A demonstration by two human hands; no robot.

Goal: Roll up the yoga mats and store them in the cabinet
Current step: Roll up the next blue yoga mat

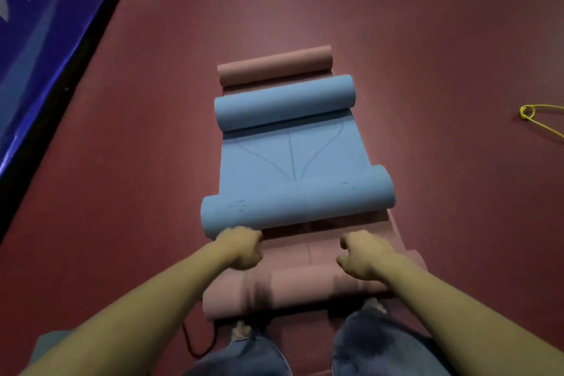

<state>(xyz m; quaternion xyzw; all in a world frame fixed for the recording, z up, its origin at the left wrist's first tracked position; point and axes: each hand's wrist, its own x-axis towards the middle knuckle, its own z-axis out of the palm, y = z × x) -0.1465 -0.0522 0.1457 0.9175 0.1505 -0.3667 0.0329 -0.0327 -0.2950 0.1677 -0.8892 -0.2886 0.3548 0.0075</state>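
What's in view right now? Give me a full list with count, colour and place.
blue yoga mat: one, light blue, lying on the pink mat at centre, curled into a roll at both its far and near ends, flat between.
pink yoga mat: one, dusty pink, under the blue one, curled at its far end and rolled at its near end by the knees.
floor: dark red, all around the mats.
blue banner: one, blue with white lettering, upper left edge.
yellow cord: one, looped, on the floor at far right.
dark cable: one, on the floor at lower left of the mats.
jeans: blue, bottom centre.
left hand: fingers curled, at the blue mat's near roll.
right hand: fingers curled, over the pink mat.
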